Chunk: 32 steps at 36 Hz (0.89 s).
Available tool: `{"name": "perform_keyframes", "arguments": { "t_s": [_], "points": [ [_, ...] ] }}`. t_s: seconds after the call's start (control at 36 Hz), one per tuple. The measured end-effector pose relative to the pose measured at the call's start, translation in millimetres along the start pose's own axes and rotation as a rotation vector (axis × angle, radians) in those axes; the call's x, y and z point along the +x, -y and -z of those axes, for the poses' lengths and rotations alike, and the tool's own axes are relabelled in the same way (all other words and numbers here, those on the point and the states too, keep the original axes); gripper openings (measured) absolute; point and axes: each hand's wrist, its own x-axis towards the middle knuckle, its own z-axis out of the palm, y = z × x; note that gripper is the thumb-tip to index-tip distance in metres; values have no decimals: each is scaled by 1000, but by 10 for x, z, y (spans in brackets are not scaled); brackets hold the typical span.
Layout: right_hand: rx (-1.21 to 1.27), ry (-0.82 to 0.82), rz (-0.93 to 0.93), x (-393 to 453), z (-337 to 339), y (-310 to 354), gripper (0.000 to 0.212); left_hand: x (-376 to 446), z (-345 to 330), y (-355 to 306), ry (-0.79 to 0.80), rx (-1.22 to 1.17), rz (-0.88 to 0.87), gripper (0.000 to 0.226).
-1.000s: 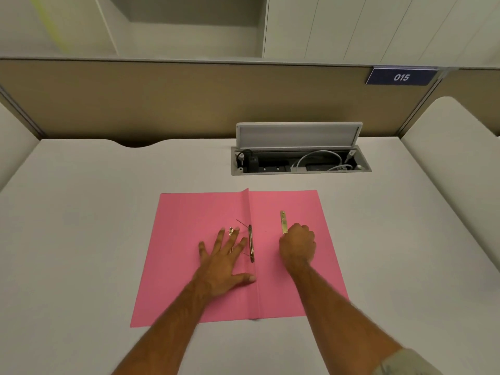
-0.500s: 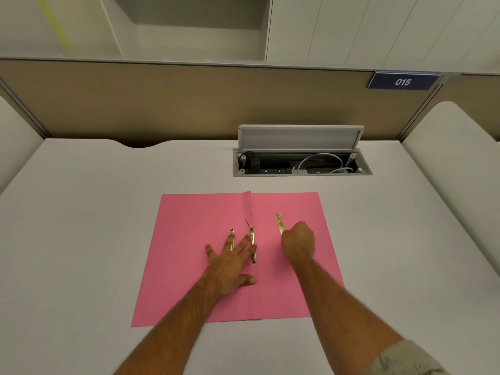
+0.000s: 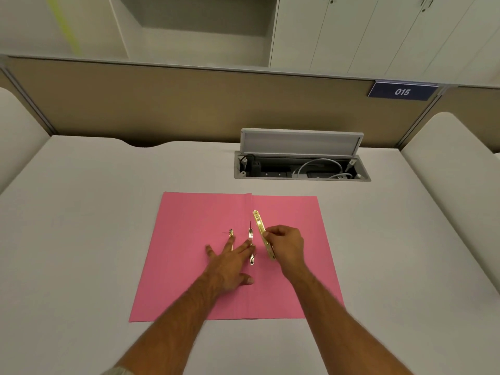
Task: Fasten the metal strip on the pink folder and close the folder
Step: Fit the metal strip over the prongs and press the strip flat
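Observation:
The pink folder point(image 3: 189, 266) lies open and flat on the white desk. My left hand point(image 3: 230, 262) presses flat on it beside the centre fold, fingers spread, its fingertips on the fastener prongs point(image 3: 251, 234) that stick up by the fold. A small brass piece point(image 3: 231, 232) shows past one fingertip. My right hand point(image 3: 285, 246) pinches the brass metal strip point(image 3: 262, 230) near its middle and holds it tilted just right of the fold, above the right flap.
An open cable box point(image 3: 301, 169) with its lid raised sits in the desk behind the folder. A beige partition point(image 3: 189, 104) with a "015" sign point(image 3: 402, 92) closes the back. Side desks stand left and right.
My right hand has lifted the metal strip off the right flap and carried it left toward the fold. My left hand has slid forward onto the prongs.

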Motion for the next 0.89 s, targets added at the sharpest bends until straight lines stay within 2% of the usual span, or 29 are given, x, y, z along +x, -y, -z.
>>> {"name": "perform_keyframes", "arguments": {
  "t_s": [0.39,0.67,0.89],
  "points": [
    [51,79,-9,-15,-68,90,11,-9,14,-16,6,-21,0,90],
    [57,92,-90,-7,-135,56,10,36,-45,36,-11,-67,-8,95],
    [213,185,-243,61,-190,-9,8,12,-123,-28,-154,-159,8,58]
  ]
}}
